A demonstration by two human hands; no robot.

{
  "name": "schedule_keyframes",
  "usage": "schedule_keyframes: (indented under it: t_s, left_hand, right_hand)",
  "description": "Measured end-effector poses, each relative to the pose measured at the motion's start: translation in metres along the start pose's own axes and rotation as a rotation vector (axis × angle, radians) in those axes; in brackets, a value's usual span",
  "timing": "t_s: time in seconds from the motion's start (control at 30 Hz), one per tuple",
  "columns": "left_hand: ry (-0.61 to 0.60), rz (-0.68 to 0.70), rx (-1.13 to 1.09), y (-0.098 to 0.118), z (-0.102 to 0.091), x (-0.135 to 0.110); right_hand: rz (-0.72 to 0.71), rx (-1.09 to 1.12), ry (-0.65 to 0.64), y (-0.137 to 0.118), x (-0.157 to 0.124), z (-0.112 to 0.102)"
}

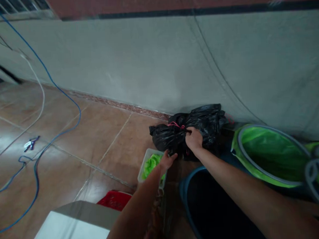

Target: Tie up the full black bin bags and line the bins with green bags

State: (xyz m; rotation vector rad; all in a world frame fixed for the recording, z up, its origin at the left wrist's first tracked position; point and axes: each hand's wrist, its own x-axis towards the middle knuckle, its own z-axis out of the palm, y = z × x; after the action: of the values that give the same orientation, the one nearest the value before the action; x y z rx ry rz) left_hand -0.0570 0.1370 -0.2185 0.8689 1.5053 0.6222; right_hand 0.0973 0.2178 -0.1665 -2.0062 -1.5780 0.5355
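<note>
Your black plastic bag (207, 122) lies lengthwise along the wall (119, 57), right hand (194, 139) closed on it by the pink cord (176, 125), left hand (167, 160) at its near edge, grip unclear.

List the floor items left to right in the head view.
blue cable → red item → white tray → black bag → green bin
</note>
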Motion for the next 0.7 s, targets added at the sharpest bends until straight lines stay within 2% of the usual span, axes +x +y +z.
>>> schedule_keyframes:
  t_s: [0.03, 0.1, 0.17, 0.23, 0.3, 0.37, 0.4, 0.43, 0.47, 0.5, 0.57, 0.63, 0.7]
  left_hand:
    - [-0.007, 0.002, 0.006, -0.007, 0.006, 0.007]
    - [-0.052, 0.074, 0.028, -0.015, 0.016, 0.017]
    - [-0.102, 0.201, 0.069, -0.019, 0.023, 0.021]
    - [-0.136, 0.302, 0.127, -0.023, 0.024, 0.017]
    - [-0.153, 0.292, 0.176, -0.032, 0.015, 0.009]
    - [-0.146, 0.187, 0.167, -0.046, -0.002, 0.001]
    - [-0.113, 0.12, 0.14, -0.055, -0.013, -0.003]
    - [-0.036, 0.051, 0.108, -0.064, -0.024, -0.006]
    - [0.066, -0.019, 0.097, -0.072, -0.036, -0.008]
    - [0.171, -0.079, 0.115, -0.079, -0.046, -0.009]
    - [0.311, -0.153, 0.193, -0.087, -0.061, -0.009]
    - [0.359, -0.162, 0.356, -0.088, -0.067, -0.005]
    - [0.364, -0.141, 0.523, -0.082, -0.067, 0.002]
  right_hand:
    - [-0.125, -0.035, 0.063, -0.009, -0.002, 0.002]
    - [-0.45, -0.088, 0.044, -0.032, -0.005, 0.01]
    - [-0.698, -0.153, -0.074, -0.054, -0.004, 0.022]
    - [-0.817, -0.241, -0.231, -0.06, 0.002, 0.039]
    - [-0.732, -0.348, -0.395, -0.045, 0.012, 0.058]
    - [-0.458, -0.447, -0.567, -0.016, 0.024, 0.073]
    - [-0.315, -0.477, -0.675, 0.001, 0.03, 0.078]
    - [-0.226, -0.479, -0.759, 0.015, 0.034, 0.081]
    - [-0.192, -0.477, -0.789, 0.027, 0.037, 0.082]
    - [-0.163, -0.47, -0.803, 0.035, 0.039, 0.083]
    - [-0.151, -0.459, -0.738, 0.037, 0.04, 0.081]
    - [-0.184, -0.458, -0.593, 0.025, 0.035, 0.078]
    - [-0.296, -0.434, -0.429, 0.006, 0.026, 0.075]
